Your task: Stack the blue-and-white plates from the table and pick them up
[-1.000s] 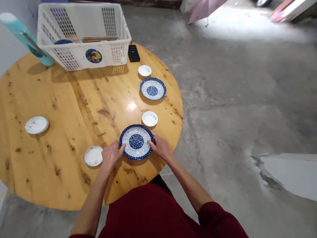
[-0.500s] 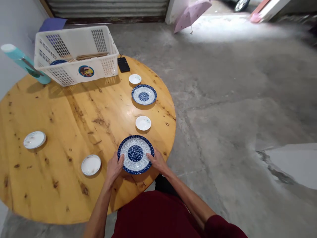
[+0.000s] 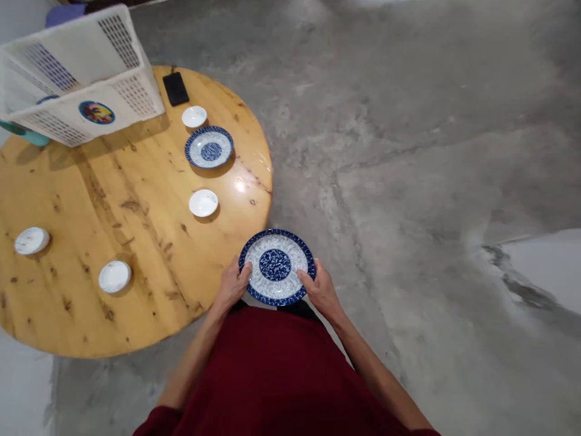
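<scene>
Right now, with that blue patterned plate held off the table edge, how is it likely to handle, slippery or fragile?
The blue patterned plate looks like glazed ceramic, so it is probably stiff and rather smooth to grip. The left hand and right hand pinch opposite rims, which likely keeps it level. It hangs over the bare concrete floor, so a drop would probably break it.

The white basket (image 3: 68, 72) is cut off at the left edge, its contents mostly hidden.
</scene>
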A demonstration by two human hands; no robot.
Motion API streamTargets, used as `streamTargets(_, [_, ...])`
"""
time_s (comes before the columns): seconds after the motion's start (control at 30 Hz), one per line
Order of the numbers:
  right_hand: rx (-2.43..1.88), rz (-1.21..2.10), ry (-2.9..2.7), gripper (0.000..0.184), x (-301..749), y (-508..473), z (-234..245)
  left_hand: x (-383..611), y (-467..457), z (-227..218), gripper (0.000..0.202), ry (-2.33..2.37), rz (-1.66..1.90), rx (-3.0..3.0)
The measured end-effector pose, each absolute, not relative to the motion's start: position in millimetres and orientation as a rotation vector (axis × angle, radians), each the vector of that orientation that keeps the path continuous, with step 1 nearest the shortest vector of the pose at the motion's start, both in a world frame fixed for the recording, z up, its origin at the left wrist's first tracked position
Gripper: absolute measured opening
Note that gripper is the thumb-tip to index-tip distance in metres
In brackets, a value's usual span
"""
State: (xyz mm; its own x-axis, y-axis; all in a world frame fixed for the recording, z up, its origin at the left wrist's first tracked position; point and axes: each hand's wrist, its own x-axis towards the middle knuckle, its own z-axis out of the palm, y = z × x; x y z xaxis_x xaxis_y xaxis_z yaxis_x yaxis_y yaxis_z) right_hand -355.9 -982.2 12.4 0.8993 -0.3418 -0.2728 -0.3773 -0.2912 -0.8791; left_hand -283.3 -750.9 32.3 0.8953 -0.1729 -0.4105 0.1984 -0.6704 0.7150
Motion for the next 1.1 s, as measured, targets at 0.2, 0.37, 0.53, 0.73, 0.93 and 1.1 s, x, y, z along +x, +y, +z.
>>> streamTargets(0.2, [-1.935, -0.012, 0.723, 0.035, -398.0, -1090.8, 20.6, -300.5, -867.3, 24.3, 0.025, -0.103, -0.789, 2.231])
streamTargets(0.37, [-1.927, -0.009, 0.727, 0.036, -394.2, -1135.8, 18.7, -287.3, -912.2, 26.3, 0.024, -0.127, -0.865, 2.277])
streamTargets(0.53, [-1.937, 0.046, 0.611, 0.036, -332.2, -1157.5, 13.1, -253.0, -924.0, 33.1, 0.022, -0.003, -0.767, 2.316])
streamTargets(0.73, [-1.995, 0.178, 0.368, 0.037, -211.8, -1163.4, 14.4, -191.9, -919.2, 33.4, 0.024, 0.242, -0.607, 2.309])
streamTargets(0.93, [-2.067, 0.279, 0.174, 0.035, -93.4, -1150.9, 27.2, -119.6, -910.7, 38.9, 0.027, 0.461, -0.424, 2.226])
streamTargets(1.1, [-2.101, 0.315, 0.018, 0.036, -15.5, -1131.5, 38.2, -69.8, -899.0, 52.3, 0.028, 0.596, -0.322, 2.191])
